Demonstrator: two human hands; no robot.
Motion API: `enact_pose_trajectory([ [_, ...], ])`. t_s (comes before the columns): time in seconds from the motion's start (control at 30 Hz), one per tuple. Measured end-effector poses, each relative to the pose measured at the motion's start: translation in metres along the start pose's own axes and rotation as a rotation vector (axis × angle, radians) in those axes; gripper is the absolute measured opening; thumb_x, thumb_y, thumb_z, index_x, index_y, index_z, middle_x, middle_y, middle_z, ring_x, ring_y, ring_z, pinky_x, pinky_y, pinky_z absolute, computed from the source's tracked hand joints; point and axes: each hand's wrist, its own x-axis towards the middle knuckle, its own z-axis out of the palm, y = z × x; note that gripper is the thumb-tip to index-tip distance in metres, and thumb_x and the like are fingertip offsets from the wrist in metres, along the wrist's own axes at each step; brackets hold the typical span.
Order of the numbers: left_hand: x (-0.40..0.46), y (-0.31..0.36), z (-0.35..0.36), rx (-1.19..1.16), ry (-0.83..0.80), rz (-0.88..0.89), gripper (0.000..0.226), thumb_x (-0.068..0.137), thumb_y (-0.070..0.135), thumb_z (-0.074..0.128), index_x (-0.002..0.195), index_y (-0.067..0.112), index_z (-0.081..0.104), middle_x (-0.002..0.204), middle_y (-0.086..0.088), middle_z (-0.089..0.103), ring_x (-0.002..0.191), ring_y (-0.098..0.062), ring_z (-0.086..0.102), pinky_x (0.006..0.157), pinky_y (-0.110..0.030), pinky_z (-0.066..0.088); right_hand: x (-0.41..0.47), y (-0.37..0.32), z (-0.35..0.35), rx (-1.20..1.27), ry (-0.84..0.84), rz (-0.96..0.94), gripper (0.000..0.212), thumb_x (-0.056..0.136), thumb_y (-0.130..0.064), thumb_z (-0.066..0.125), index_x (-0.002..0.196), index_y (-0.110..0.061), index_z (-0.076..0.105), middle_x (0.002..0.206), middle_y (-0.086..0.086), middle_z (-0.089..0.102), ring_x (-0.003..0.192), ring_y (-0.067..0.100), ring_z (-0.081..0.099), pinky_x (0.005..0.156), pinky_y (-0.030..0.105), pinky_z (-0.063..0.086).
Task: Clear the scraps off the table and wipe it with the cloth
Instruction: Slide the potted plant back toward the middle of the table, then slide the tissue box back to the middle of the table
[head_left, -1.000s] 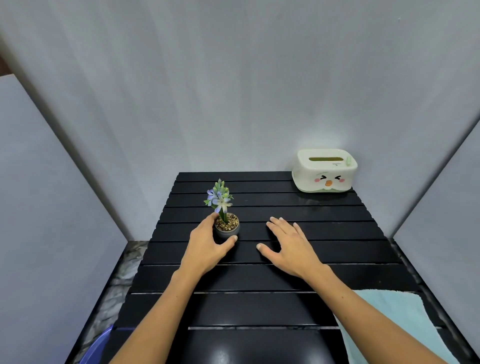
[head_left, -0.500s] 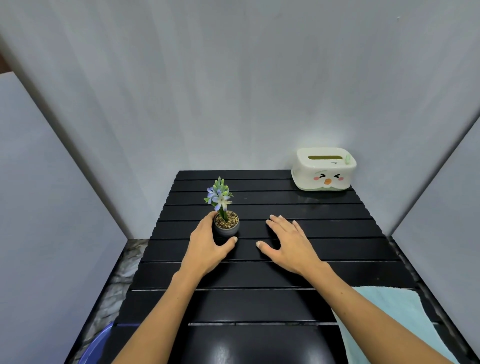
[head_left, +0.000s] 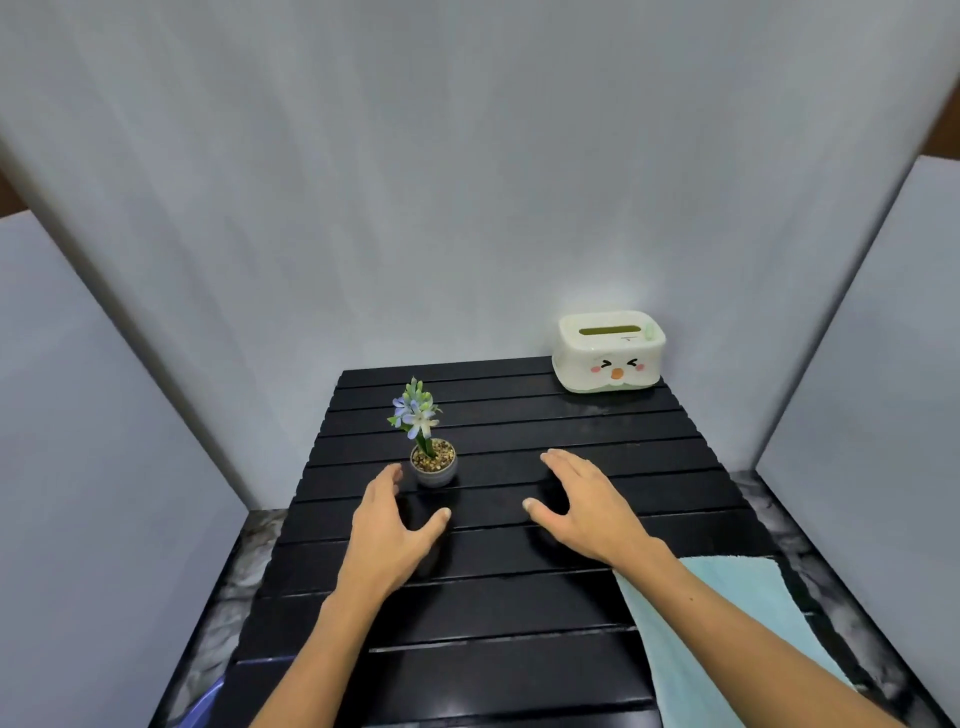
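The black slatted table (head_left: 519, 613) fills the lower middle of the head view. A light blue cloth (head_left: 727, 613) lies flat at the table's front right, partly under my right forearm. My left hand (head_left: 387, 530) hovers open just in front of a small grey flower pot (head_left: 434, 467), a short gap apart from it. My right hand (head_left: 587, 499) rests open, palm down, on the slats to the right of the pot. No scraps show on the slats.
A white tissue box (head_left: 608, 351) with a cartoon face stands at the far right corner. A blue basin's rim (head_left: 202, 701) peeks out at the lower left below the table. Grey panels wall in the back and both sides.
My left hand has let go of the flower pot and drawn back toward me. The pot stays upright where it stood. My right hand has barely moved.
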Motion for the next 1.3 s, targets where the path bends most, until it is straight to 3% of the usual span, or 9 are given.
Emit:
enact_pose_trajectory([
  [0.23,-0.024,0.024,0.01,-0.024,0.0,0.011,0.086,0.076,0.048,0.079,0.145,0.015,0.039,0.141,0.001,0.051,0.125,-0.013,0.05,0.107,-0.035,0.043,-0.022,0.012,-0.032,0.02,0.036,0.054,0.076,0.091,-0.057,0.055,0.154,-0.021,0.031,0.16,-0.004,0.03,0.147,0.012,0.025,0.117,0.027,0.022],
  [0.67,-0.013,0.084,0.055,-0.058,-0.098,0.128,0.086,0.079,0.053,0.073,0.148,0.019,0.036,0.144,0.007,0.045,0.128,-0.008,0.044,0.108,-0.032,0.041,-0.036,0.052,-0.071,0.095,0.091,0.158,0.08,0.09,-0.059,0.056,0.155,-0.024,0.026,0.161,-0.006,0.028,0.146,0.011,0.026,0.115,0.031,0.028],
  [0.93,0.032,0.114,0.096,-0.048,-0.176,0.156,0.094,0.077,0.064,0.066,0.152,0.023,0.029,0.154,0.007,0.037,0.14,-0.013,0.036,0.113,-0.04,0.038,-0.004,0.087,-0.09,0.179,0.171,0.252,0.086,0.087,-0.06,0.06,0.156,-0.022,0.024,0.161,-0.001,0.029,0.145,0.019,0.031,0.115,0.037,0.031],
  [1.3,0.124,0.141,0.162,-0.081,-0.205,0.155,0.101,0.077,0.062,0.069,0.156,0.02,0.021,0.161,0.001,0.029,0.145,-0.018,0.03,0.116,-0.044,0.033,0.081,0.141,-0.093,0.225,0.226,0.302,0.095,0.083,-0.061,0.066,0.155,-0.018,0.023,0.16,0.004,0.03,0.144,0.024,0.032,0.114,0.041,0.032],
])
